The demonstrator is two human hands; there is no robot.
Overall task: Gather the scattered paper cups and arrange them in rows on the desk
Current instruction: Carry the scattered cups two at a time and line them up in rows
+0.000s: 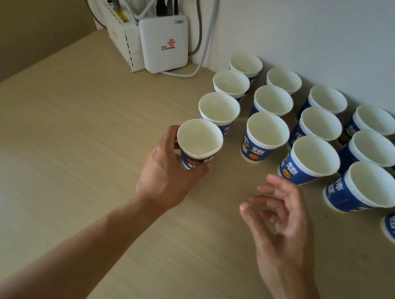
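Blue-and-white paper cup (198, 144), open mouth up, in left hand (168, 170).

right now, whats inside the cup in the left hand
Nothing shows inside the held cup: only its bare white lining. The left hand wraps its lower outside, so the print there is partly covered.

A white router (163, 44) with grey cables (203, 24) leans against the wall (332, 36).

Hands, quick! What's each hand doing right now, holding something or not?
Left hand: grips a blue paper cup, fingers curled round it.
Right hand: open, fingers loosely curled, holding nothing.
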